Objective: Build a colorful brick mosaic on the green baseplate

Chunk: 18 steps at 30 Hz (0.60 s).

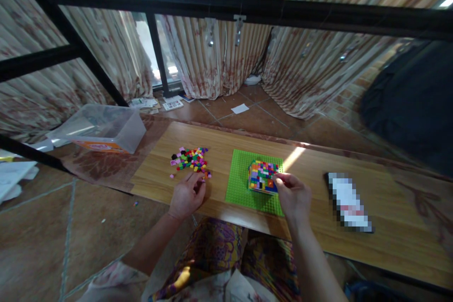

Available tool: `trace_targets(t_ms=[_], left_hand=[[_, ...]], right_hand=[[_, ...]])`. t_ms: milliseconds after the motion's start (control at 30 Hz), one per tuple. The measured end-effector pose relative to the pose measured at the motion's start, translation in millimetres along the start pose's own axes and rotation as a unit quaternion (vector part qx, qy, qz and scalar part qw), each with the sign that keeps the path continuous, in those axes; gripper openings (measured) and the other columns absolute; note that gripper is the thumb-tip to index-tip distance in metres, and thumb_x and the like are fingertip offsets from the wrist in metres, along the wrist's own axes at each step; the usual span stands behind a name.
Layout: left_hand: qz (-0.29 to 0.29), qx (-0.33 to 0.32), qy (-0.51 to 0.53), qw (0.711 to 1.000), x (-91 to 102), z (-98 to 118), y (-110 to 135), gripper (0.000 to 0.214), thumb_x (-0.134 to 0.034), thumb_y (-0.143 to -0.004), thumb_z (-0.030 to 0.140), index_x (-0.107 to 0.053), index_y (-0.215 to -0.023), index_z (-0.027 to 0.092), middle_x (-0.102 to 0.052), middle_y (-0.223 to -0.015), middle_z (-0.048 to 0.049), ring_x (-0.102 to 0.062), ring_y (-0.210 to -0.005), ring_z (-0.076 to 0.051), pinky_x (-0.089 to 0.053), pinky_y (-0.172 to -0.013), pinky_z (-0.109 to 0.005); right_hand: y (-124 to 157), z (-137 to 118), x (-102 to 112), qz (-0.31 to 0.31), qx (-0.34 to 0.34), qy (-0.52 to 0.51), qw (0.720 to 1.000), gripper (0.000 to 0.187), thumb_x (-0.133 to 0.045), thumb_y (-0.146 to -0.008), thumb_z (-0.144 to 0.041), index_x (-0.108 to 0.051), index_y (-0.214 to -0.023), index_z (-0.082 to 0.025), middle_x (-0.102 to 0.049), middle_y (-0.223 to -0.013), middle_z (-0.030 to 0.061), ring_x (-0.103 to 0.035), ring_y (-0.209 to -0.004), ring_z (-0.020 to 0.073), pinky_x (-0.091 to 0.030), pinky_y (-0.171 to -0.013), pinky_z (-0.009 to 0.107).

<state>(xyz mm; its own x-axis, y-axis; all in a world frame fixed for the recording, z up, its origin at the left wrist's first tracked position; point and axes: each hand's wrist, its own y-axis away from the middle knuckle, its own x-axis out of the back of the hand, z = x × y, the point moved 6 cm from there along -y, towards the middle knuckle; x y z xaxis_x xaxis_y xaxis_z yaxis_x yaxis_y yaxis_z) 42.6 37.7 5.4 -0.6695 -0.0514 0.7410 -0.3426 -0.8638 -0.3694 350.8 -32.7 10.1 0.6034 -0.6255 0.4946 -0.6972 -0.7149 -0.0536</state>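
A block of many-coloured toy bricks [260,175] stands on a green studded baseplate [235,188]. At the block's right edge, the fingertips of my right hand [294,196] are pinched together and touch or nearly touch its top. Whatever they hold is too small to make out. To the left lies a loose pile of small coloured bricks [191,158]. My left hand [187,194] is just in front of that pile, fingers curled with thumb and forefinger close together. A few orange and purple bricks [207,175] show by its fingertips; whether one is held is unclear.
The low wooden table [314,236] carries a blurred-out phone-like object [348,202] on the right. A clear plastic bin [136,127] with an orange label stands beyond the table's left end. A tiny brick [136,204] lies on the tiled floor. A black metal frame [198,2] crosses above.
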Motion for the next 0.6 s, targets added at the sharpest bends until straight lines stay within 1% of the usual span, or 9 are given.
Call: trace_targets(t_ms=[133, 267, 367, 500, 600], left_hand=[[-0.003, -0.001, -0.005, 1.0, -0.2, 0.2, 0.3, 0.018, -0.052, -0.084, 0.019, -0.059, -0.101, 0.021, -0.061, -0.085, -0.0018, -0.058, -0.073, -0.014, -0.046, -0.066, -0.024], [-0.004, 0.0, -0.006, 1.0, -0.2, -0.3, 0.6, 0.018, -0.051, -0.085, 0.019, -0.059, -0.101, 0.022, -0.062, -0.085, -0.0018, -0.059, -0.075, -0.014, -0.046, -0.067, -0.024], [-0.006, 0.002, -0.003, 1.0, -0.3, -0.4, 0.4, 0.018, -0.051, -0.085, 0.019, -0.059, -0.101, 0.022, -0.062, -0.085, -0.0017, -0.059, -0.075, -0.014, -0.046, -0.068, -0.025], [-0.007, 0.003, 0.002, 1.0, -0.2, -0.1, -0.3, 0.017, -0.051, -0.084, 0.019, -0.059, -0.099, 0.021, -0.062, -0.085, -0.0021, -0.059, -0.076, -0.015, -0.047, -0.068, -0.025], [-0.008, 0.009, 0.006, 1.0, 0.0, -0.7, -0.2, 0.018, -0.052, -0.083, 0.019, -0.059, -0.1, 0.021, -0.062, -0.085, -0.002, -0.059, -0.076, -0.015, -0.047, -0.068, -0.025]], right_hand=[[0.4, -0.5, 0.6, 0.008, -0.016, -0.016, 1.0, 0.029, -0.063, -0.066, -0.039, -0.074, -0.081, -0.016, -0.071, -0.07, 0.006, -0.062, -0.064, 0.0188, -0.045, -0.062, 0.028], [-2.0, 2.2, -0.6, 0.001, -0.04, -0.069, 0.997, 0.031, -0.068, -0.061, -0.04, -0.074, -0.079, -0.014, -0.07, -0.068, 0.0058, -0.061, -0.06, 0.0177, -0.044, -0.058, 0.027], [-5.7, 4.2, -1.3, -0.001, -0.042, -0.1, 0.994, 0.033, -0.071, -0.058, -0.041, -0.073, -0.076, -0.013, -0.069, -0.066, 0.0057, -0.06, -0.058, 0.0169, -0.044, -0.056, 0.027], [-9.9, 2.2, -1.2, -0.003, -0.023, -0.066, 0.998, 0.034, -0.071, -0.058, -0.042, -0.073, -0.076, -0.013, -0.069, -0.065, 0.0059, -0.06, -0.058, 0.0172, -0.044, -0.056, 0.027], [-8.3, -4.4, 0.0, -0.007, -0.016, -0.054, 0.998, 0.036, -0.069, -0.06, -0.044, -0.073, -0.078, -0.012, -0.069, -0.065, 0.0063, -0.06, -0.058, 0.0176, -0.044, -0.056, 0.027]])
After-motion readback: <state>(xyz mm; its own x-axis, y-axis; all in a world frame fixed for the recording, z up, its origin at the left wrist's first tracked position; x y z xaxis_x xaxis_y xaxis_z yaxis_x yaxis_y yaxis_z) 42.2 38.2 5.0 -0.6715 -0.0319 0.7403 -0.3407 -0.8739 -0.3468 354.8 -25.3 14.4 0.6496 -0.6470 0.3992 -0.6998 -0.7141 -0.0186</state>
